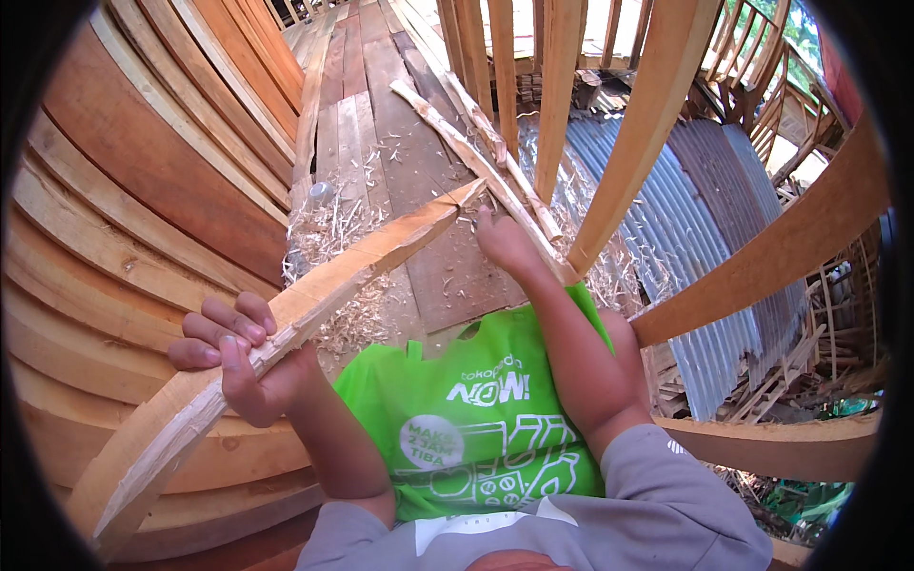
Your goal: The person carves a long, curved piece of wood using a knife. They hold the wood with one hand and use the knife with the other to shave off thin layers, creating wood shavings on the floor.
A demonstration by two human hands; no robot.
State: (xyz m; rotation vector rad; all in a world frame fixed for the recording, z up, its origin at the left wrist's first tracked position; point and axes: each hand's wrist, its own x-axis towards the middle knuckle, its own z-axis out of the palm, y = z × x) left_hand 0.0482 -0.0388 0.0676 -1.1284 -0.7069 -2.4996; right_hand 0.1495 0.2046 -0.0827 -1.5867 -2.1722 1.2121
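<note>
A long squared piece of timber (371,243) slants from the lower left up to the middle, its near edge pale and rough as if freshly cut. My left hand (243,357) is closed round it, thumb on the near side and fingers over the top. Close by the timber's far end, my right hand (506,240) is curled shut; a small dark bit shows at its fingertips, but what it holds is hidden. A green bag with white print (476,409) lies across my lap, under my forearms.
Curved planks (162,171) form a wall on the left. Wood shavings (347,314) litter the plank floor (347,143). Beside my right hand lie peeled poles (457,143). Upright ribs (633,133) stand on the right, with corrugated metal sheets (657,228) beyond.
</note>
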